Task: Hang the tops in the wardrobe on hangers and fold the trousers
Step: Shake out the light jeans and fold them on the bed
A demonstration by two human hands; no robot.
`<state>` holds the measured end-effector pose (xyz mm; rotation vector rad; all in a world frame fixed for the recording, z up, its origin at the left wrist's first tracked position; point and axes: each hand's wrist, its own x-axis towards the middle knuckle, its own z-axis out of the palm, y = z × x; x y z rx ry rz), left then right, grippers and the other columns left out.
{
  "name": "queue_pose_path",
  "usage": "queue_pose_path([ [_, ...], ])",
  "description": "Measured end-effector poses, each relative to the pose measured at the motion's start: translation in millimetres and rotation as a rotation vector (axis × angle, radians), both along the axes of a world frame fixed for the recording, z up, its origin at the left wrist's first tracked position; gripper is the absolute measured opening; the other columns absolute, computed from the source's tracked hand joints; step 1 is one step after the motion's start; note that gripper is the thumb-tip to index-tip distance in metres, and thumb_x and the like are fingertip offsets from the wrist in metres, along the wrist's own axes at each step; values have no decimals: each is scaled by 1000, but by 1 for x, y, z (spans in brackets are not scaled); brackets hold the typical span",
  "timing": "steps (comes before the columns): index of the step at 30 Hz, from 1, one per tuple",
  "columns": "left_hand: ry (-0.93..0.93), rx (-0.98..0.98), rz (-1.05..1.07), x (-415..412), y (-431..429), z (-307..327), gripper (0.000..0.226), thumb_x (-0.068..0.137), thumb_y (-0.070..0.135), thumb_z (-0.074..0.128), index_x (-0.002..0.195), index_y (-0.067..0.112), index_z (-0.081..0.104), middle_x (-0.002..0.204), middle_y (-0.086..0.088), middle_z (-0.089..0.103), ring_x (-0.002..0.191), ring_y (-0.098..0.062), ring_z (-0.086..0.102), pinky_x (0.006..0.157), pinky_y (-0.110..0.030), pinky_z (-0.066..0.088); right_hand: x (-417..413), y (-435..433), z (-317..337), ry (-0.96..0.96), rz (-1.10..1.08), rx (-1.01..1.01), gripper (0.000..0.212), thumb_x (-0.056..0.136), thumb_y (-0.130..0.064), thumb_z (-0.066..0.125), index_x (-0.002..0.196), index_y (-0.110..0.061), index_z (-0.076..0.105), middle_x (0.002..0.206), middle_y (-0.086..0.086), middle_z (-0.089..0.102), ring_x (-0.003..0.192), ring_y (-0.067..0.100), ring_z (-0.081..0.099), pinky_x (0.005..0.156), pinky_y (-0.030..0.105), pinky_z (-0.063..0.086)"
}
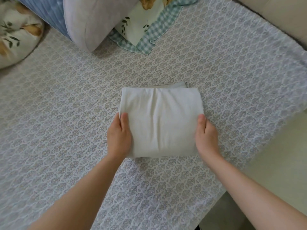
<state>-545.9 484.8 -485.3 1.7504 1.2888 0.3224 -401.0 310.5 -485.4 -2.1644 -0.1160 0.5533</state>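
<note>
A pair of white trousers (160,120) lies folded into a thick square packet on the patterned bed cover (69,103), in the middle of the view. My left hand (118,135) grips the packet's left edge, thumb on top and fingers hidden underneath. My right hand (206,135) grips the right edge the same way. A waistband edge shows along the packet's far side. No tops or hangers are in view.
A folded lilac and blue striped quilt (79,20) and a floral pillow with a green checked border (142,30) lie at the head of the bed. Another floral pillow (15,35) sits far left. The bed's edge and pale floor (272,163) run along the right.
</note>
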Motion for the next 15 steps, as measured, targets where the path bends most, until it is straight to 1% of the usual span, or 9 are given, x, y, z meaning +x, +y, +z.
queue_pose_path([
  [2,-11,3,26,-1,-1,-8,43,105,46,30,105,13,58,90,-2,61,81,-19,56,73,-38,45,4,3,-5,-25,20,-17,40,105,-40,28,89,-18,58,76,-4,59,68,3,54,51,9,38],
  [3,-5,-10,32,-3,-2,-12,44,105,46,29,107,13,58,91,-1,61,82,-17,56,72,-35,45,6,3,-9,-29,43,-42,43,105,-41,28,88,-16,58,75,-2,59,66,5,54,50,11,38],
  [4,14,-34,39,-5,-3,-16,44,105,44,29,104,12,59,90,-1,60,80,-17,55,70,-33,43,8,3,-13,-27,63,-77,46,105,-41,27,88,-13,59,75,2,60,66,8,54,51,16,39],
  [5,38,-67,61,-8,-2,-19,45,106,42,28,94,10,57,83,-2,58,74,-18,52,65,-32,41,11,3,-17,-11,72,-112,48,105,-40,26,89,-9,60,76,6,60,65,11,53,53,21,38],
  [7,75,-147,150,-14,0,-26,46,107,36,29,74,9,48,69,-6,48,64,-20,42,61,-33,34,19,5,-24,44,66,-143,49,106,-37,26,91,-4,60,76,8,58,66,16,52,56,22,35],
  [9,80,-200,218,-19,0,-29,50,106,38,31,67,8,41,64,-9,41,62,-20,39,62,-36,32,25,7,-25,68,80,-155,51,106,-35,26,90,0,59,75,12,57,64,19,50,55,24,33],
  [11,61,-219,238,-25,-7,-29,59,105,46,29,70,1,44,67,-13,44,63,-22,42,62,-37,33,26,6,-24,61,112,-164,52,106,-34,26,87,2,58,71,12,55,61,19,48,53,26,32],
  [13,17,-234,225,-32,-17,-27,66,104,52,28,80,-5,49,73,-12,49,66,-22,46,63,-36,36,24,4,-24,58,128,-150,53,106,-36,25,81,0,56,66,10,52,59,20,47,52,29,32],
  [15,-8,-266,185,-37,-22,-24,65,99,61,33,85,2,56,79,-9,58,70,-23,52,65,-35,41,23,3,-21,76,128,-135,58,106,-39,24,79,0,57,66,15,53,59,21,49,54,30,34],
])
